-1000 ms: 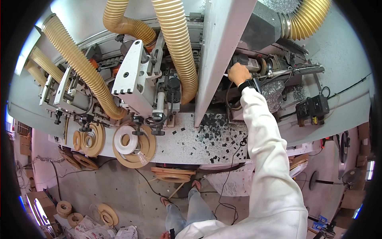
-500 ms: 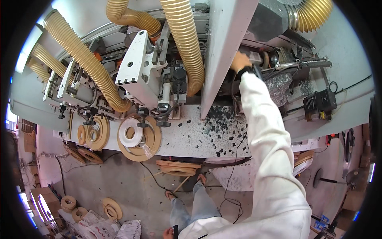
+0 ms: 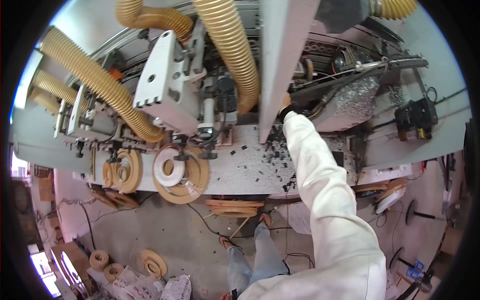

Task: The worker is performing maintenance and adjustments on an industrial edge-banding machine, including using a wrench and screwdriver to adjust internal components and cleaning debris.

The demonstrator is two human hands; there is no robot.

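My right arm, in a white sleeve, reaches into the edge-banding machine. My right hand (image 3: 286, 103) is at the edge of an upright light-grey panel (image 3: 285, 55), which hides most of its fingers; what it touches I cannot see. Beside the wrist runs a dark metal rail (image 3: 345, 77), with a grey, chip-dusted housing (image 3: 352, 102) below it. Small black chips (image 3: 275, 152) lie scattered on the machine's ledge (image 3: 235, 172) under the forearm. Only a sliver of my left hand (image 3: 225, 296) shows at the lower edge, by my leg; its fingers cannot be made out.
Ribbed yellow hoses (image 3: 230, 50) run down to the machine heads on the left. Rolls of edge banding (image 3: 182, 175) rest on the ledge, others (image 3: 235, 207) beneath it. Cables (image 3: 300, 256) trail over the floor near my feet. Plastic bags (image 3: 175, 287) lie at the lower left.
My right hand has drawn left and nearer, from beside the mechanism to the grey panel's edge. The whole view has shifted slightly. My left hand has slipped almost out of the picture.
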